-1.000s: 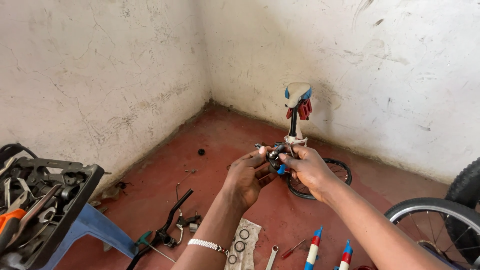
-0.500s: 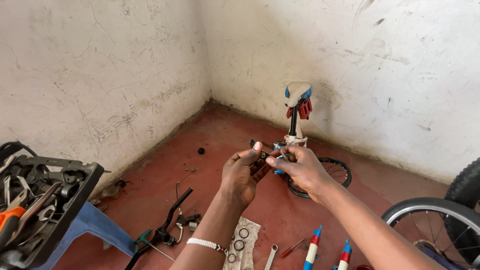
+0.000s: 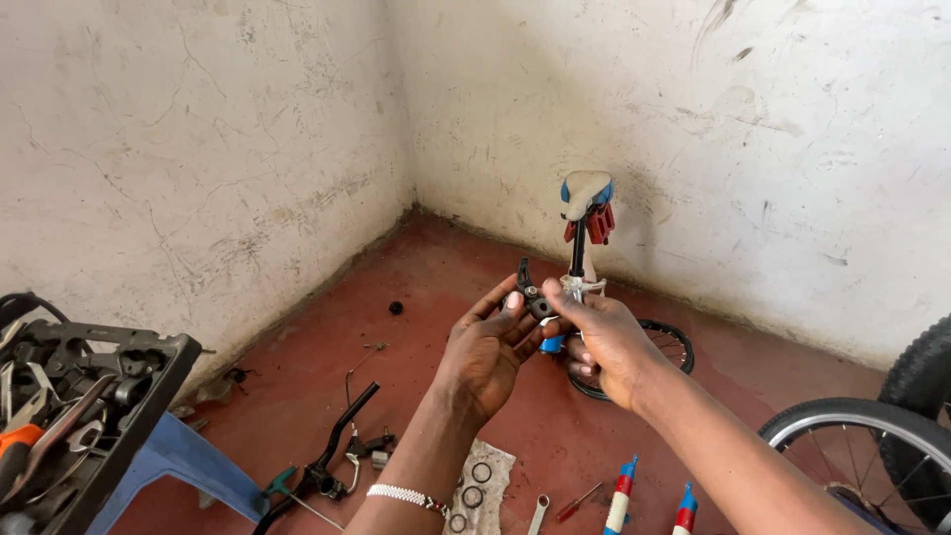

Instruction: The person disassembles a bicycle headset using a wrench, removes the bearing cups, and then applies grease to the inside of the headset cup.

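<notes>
1. Small black metal part (image 3: 526, 285), held up at chest height in front of the corner of the room. Long axis near upright, tilted a little; upper end pokes free above the fingers.
2. Left hand (image 3: 487, 349): grip closed on the part's lower end, thumb and fingertips pinching it from the left, palm turned toward the camera. White beaded bracelet (image 3: 404, 494) on that wrist.
3. Right hand (image 3: 602, 339): fingers curled shut, meeting the left at the same spot from the right; thumb tip lies against the part's base. Whether it also pinches something smaller there, cannot tell.
4. Both hands touch the part; left carries more of it. The part lies up and left of the right hand's grip.
5. Directly behind the hands, well apart: a small bicycle frame standing on the red floor (image 3: 327, 347), white-and-blue saddle (image 3: 584, 191) on a black post, small wheel (image 3: 662, 345) lying at its foot.
6. Below the hands on the floor: cloth with rubber rings (image 3: 474, 485), black handlebar piece (image 3: 337, 446), wrench (image 3: 536, 514), red-handled screwdriver (image 3: 577, 502), two red-and-blue fork legs (image 3: 620, 495).
7. Left edge: black tool crate (image 3: 94, 396) on a blue stool (image 3: 183, 461). Right edge: bicycle wheel (image 3: 852, 436).
8. Nothing stands between the hands and the part.
</notes>
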